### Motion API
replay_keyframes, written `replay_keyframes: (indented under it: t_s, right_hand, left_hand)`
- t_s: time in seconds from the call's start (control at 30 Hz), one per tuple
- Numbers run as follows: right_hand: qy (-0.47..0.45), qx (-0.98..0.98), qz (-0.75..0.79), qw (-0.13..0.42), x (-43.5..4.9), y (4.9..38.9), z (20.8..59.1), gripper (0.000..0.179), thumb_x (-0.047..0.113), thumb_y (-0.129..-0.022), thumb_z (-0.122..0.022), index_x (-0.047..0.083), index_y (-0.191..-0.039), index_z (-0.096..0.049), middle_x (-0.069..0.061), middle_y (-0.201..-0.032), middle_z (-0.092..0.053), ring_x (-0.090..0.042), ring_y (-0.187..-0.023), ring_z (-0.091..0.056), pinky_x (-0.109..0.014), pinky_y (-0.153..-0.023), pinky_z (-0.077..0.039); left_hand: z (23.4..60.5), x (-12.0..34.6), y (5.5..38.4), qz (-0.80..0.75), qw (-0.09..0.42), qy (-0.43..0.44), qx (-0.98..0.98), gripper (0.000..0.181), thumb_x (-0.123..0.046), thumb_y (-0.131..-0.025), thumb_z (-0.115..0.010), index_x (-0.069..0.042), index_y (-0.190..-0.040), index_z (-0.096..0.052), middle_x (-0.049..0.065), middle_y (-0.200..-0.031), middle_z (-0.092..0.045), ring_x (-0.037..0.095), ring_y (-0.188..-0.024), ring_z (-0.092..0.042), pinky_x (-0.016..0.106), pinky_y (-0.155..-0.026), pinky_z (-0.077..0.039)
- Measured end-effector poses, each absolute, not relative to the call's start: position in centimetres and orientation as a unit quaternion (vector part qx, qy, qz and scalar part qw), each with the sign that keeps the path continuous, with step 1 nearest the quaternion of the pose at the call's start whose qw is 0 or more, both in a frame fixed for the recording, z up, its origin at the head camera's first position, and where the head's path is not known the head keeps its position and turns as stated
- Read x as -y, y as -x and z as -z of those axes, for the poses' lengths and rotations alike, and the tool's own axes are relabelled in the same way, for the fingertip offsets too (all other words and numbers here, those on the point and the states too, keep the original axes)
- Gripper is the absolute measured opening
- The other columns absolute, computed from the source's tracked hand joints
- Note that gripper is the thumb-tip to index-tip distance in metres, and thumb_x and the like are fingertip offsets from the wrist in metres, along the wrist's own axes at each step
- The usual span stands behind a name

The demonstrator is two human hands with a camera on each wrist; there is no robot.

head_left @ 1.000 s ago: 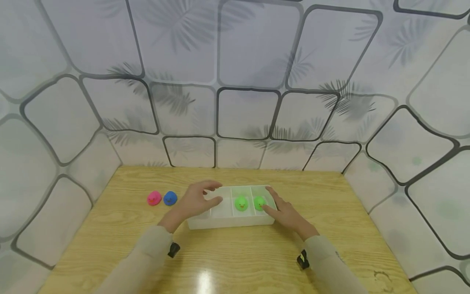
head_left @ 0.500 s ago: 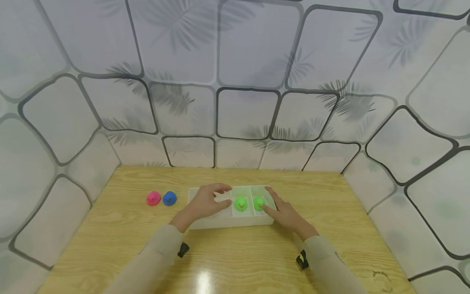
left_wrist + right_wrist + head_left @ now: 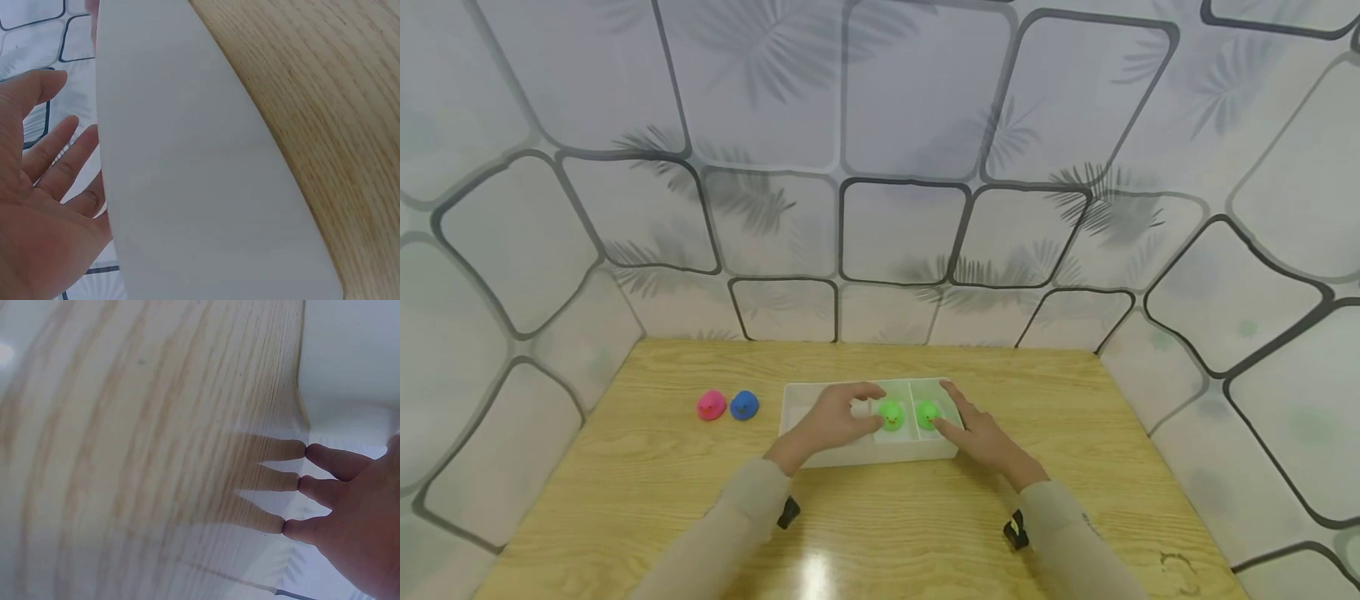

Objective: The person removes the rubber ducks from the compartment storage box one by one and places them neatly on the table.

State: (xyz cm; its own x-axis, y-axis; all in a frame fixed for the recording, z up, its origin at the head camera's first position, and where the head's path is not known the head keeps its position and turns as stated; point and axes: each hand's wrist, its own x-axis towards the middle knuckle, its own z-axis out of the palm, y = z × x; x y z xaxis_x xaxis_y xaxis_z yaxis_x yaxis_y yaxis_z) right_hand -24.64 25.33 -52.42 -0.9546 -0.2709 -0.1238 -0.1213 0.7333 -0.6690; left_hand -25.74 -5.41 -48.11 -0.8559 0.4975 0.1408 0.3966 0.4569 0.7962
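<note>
A white divided box point(image 3: 865, 454) stands on the table. Its two right-hand compartments each hold a green toy duck: one point(image 3: 891, 416) in the inner compartment, the other point(image 3: 927, 413) in the end one. My left hand point(image 3: 831, 421) is over the box, thumb and fingers apart beside the inner green duck; in the left wrist view the box wall partly hides its fingers. My right hand point(image 3: 988, 435) rests at the box's right end, thumb near the end duck. In the right wrist view, several of its straight fingers point(image 3: 319, 490) touch the tabletop.
A pink toy duck point(image 3: 711, 405) and a blue toy duck point(image 3: 744, 406) sit on the wooden table point(image 3: 865, 533), left of the box. Patterned fabric walls point(image 3: 902, 233) enclose the table at the back and sides.
My left hand has moved right across the box, from its left compartments to the inner green duck. My right hand has stayed at the box's right end.
</note>
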Motion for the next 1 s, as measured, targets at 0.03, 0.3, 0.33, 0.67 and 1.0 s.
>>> replay_keyframes:
  t_s: [0.03,0.3,0.33,0.67,1.0]
  right_hand:
    - [0.106,-0.925,0.35,0.106,-25.3,24.7,52.5,0.081,0.063,-0.105,-0.05,0.038,-0.17,-0.009,-0.023,-0.171,-0.029,-0.054,-0.153,-0.033,-0.072,-0.122,-0.029]
    - [0.11,-0.924,0.352,0.103,-25.3,24.8,52.7,0.081,0.062,-0.105,-0.05,0.037,-0.17,-0.01,-0.024,-0.17,-0.03,-0.053,-0.152,-0.035,-0.071,-0.122,-0.031]
    - [0.11,-0.924,0.353,0.102,-25.3,24.8,52.7,0.08,0.062,-0.105,-0.05,0.037,-0.17,-0.01,-0.024,-0.17,-0.03,-0.053,-0.152,-0.035,-0.071,-0.121,-0.031]
    - [0.111,-0.924,0.352,0.099,-25.3,24.8,52.7,0.08,0.061,-0.106,-0.051,0.036,-0.17,-0.01,-0.025,-0.169,-0.031,-0.053,-0.152,-0.035,-0.072,-0.122,-0.031]
    - [0.112,-0.924,0.353,0.097,-25.4,24.7,52.8,0.08,0.06,-0.106,-0.05,0.035,-0.17,-0.01,-0.025,-0.169,-0.032,-0.054,-0.152,-0.034,-0.073,-0.121,-0.03]
  left_hand:
    - [48.2,5.3,25.7,-0.449,0.059,-0.261,-0.853,0.044,-0.021,-0.094,-0.076,-0.006,-0.135,-0.069,0.012,-0.137,-0.071,0.038,-0.132,-0.062,0.058,-0.111,-0.051]
    - [49.0,4.4,25.8,-0.428,0.07,-0.261,-0.863,0.044,-0.019,-0.093,-0.076,-0.005,-0.134,-0.069,0.014,-0.14,-0.069,0.035,-0.126,-0.065,0.06,-0.117,-0.046]
    - [49.1,4.3,25.9,-0.425,0.073,-0.259,-0.864,0.044,-0.019,-0.094,-0.076,-0.005,-0.134,-0.069,0.014,-0.139,-0.069,0.034,-0.114,-0.07,0.059,-0.113,-0.049]
    - [49.8,3.5,26.6,-0.404,0.059,-0.261,-0.875,0.043,-0.015,-0.091,-0.078,-0.005,-0.132,-0.07,0.015,-0.138,-0.069,0.034,-0.124,-0.066,0.06,-0.117,-0.046]
    - [50.2,2.8,27.0,-0.374,0.039,-0.282,-0.883,0.039,-0.012,-0.091,-0.078,-0.001,-0.128,-0.072,0.018,-0.135,-0.07,0.035,-0.121,-0.069,0.055,-0.116,-0.048]
